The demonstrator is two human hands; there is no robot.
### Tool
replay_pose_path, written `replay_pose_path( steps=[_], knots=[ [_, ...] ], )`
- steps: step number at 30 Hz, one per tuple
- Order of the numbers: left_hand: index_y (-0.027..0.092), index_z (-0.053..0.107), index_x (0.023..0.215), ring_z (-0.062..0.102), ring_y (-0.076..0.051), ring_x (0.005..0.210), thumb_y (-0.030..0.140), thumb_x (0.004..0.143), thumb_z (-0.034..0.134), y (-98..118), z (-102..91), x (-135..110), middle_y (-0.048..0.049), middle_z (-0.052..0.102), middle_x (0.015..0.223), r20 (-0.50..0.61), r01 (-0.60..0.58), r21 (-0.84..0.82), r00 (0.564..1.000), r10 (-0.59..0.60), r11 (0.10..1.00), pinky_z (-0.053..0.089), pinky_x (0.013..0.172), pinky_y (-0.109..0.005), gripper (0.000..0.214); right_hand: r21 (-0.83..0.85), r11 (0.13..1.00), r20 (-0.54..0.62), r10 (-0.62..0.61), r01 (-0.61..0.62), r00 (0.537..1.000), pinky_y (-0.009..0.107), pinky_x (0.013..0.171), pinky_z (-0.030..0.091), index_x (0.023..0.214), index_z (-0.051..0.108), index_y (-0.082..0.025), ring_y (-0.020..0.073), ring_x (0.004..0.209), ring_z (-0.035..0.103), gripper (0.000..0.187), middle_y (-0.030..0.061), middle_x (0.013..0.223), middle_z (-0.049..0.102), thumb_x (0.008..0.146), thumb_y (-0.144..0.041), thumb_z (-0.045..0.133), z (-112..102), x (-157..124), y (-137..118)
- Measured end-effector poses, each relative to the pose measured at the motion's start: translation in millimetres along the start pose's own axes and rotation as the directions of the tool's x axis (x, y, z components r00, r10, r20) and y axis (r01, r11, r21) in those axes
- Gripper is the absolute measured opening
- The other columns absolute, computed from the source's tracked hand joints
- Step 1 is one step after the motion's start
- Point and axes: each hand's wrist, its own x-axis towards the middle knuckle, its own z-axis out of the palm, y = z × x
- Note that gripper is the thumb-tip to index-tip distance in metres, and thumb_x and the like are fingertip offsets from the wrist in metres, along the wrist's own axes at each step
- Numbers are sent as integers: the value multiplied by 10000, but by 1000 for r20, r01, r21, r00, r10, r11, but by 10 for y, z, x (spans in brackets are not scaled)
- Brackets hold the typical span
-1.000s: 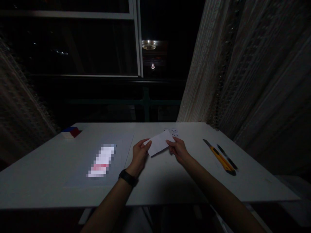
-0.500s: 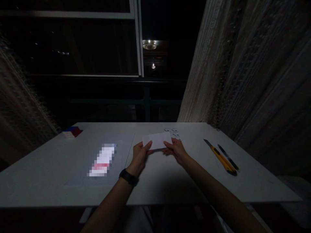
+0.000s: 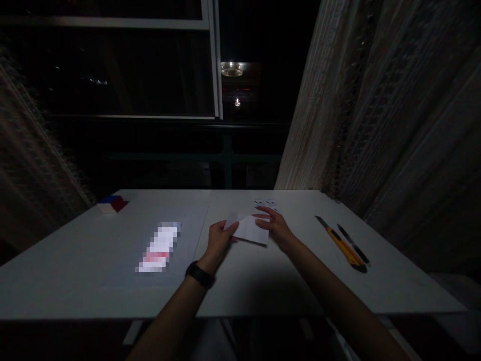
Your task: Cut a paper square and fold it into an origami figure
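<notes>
A folded piece of white paper (image 3: 251,230) is held above the white table, tilted down to the right with a crease near its left end. My left hand (image 3: 219,242), with a dark band on the wrist, grips that left end, its thumb on top. My right hand (image 3: 278,229) is at the upper right edge, thumb and a finger on the paper. Its other fingers reach out past the edge. Just beyond lie several small white paper pieces (image 3: 269,202) with dark marks, partly hidden by my right hand.
On the white table (image 3: 300,291), a yellow utility knife (image 3: 343,246) and a black pen (image 3: 353,244) lie at right. At left, a pixelated bright upright shape (image 3: 160,245) covers part of a large pale sheet (image 3: 122,273). A coloured cube (image 3: 111,203) sits far left, near curtains.
The paper has gone from nearly level to tilted down on the right, with a crease now showing. My right hand has shifted its fingers up over the paper's edge; my left keeps its grip.
</notes>
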Motion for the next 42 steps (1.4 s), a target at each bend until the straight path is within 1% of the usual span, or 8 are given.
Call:
replay_pose_path(
  steps=[7, 14, 17, 24, 31, 33, 38, 42],
  knots=[
    [75, 661, 696, 519, -102, 448, 338, 585, 715, -12, 19, -25, -53, 599, 575, 228, 77, 36, 970, -83, 996, 405, 381, -192, 290, -160, 969, 112, 208, -189, 972, 259, 569, 407, 792, 669, -98, 139, 572, 581, 350, 51, 655, 666, 481, -231, 758, -115, 2, -35],
    [110, 585, 1029, 625, -164, 603, 199, 644, 680, 116, -28, -78, -119, 648, 819, 366, 249, -213, 917, -159, 945, 510, 512, -250, 406, -78, 973, 143, 225, -215, 964, 258, 569, 393, 882, 678, -130, 136, 585, 572, 391, 42, 691, 667, 498, -183, 736, -148, -25, -141],
    [106, 591, 1002, 639, -174, 622, 135, 661, 624, 130, -48, -73, -122, 656, 807, 399, 322, -265, 895, -201, 909, 520, 550, -263, 344, -86, 976, 152, 209, -198, 966, 251, 574, 388, 778, 697, -114, 129, 579, 564, 286, 43, 665, 664, 500, -176, 725, -165, -38, -170],
    [63, 629, 807, 637, -201, 642, 269, 699, 557, 104, -60, -18, -147, 654, 755, 351, 392, -332, 896, -274, 858, 528, 594, -320, 244, -199, 970, 213, 182, -140, 960, 262, 589, 377, 772, 706, -116, 133, 582, 551, 257, 47, 659, 666, 539, -222, 701, -170, -19, -133],
    [115, 619, 794, 503, -88, 419, 274, 564, 737, 28, -2, -16, 11, 535, 514, 97, 130, -113, 988, -120, 985, 456, 395, -204, 303, -236, 968, 314, 160, -87, 936, 248, 577, 385, 855, 687, -117, 139, 597, 564, 345, 40, 658, 659, 547, -267, 725, -123, -51, -136],
    [113, 608, 741, 484, -81, 401, 309, 555, 741, 10, 5, -14, 20, 510, 484, 107, 100, -85, 990, -91, 991, 442, 379, -196, 301, -226, 968, 298, 173, -107, 939, 238, 533, 376, 905, 670, -120, 132, 556, 557, 399, 34, 642, 656, 561, -314, 722, -94, -63, -113],
    [114, 582, 717, 517, -94, 438, 356, 549, 738, 33, 10, -23, -30, 594, 568, 170, 96, -93, 982, -79, 991, 434, 391, -196, 333, -331, 938, 186, 167, -98, 968, 216, 433, 298, 587, 663, -92, 90, 418, 454, 304, 6, 460, 575, 528, -381, 735, -36, -67, -14],
    [122, 553, 685, 503, -83, 416, 342, 554, 739, 56, 13, -31, -19, 598, 544, 135, 95, -115, 988, -79, 989, 410, 380, -181, 315, -305, 946, 180, 167, -106, 969, 219, 433, 284, 567, 664, -95, 81, 408, 429, 290, -4, 437, 558, 516, -369, 743, -19, -61, 7]
  ],
)
